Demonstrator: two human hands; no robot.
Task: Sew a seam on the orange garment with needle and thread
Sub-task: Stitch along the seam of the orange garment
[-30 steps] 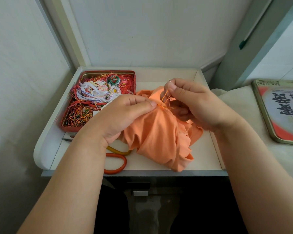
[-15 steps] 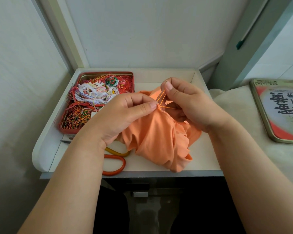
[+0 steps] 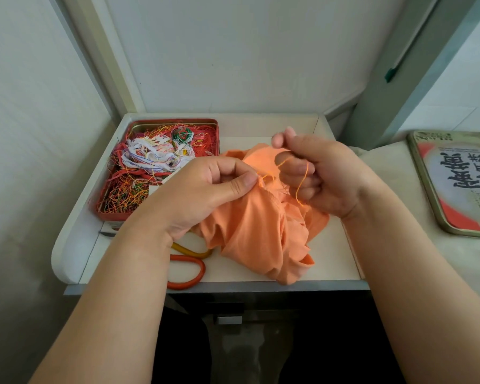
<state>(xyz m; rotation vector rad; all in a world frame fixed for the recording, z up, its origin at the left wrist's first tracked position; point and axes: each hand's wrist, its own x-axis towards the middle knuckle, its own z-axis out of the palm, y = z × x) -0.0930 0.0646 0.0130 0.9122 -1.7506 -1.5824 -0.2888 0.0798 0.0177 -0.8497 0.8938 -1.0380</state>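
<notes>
Orange garment (image 3: 261, 225) pinched by left hand (image 3: 205, 189) (needle indiscernible in right hand (image 3: 319, 173)).

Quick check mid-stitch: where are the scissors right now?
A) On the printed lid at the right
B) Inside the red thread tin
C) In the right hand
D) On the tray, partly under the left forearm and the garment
D: the scissors lie on the tray, their orange and yellow handles showing beside the left forearm and the orange garment.
</notes>
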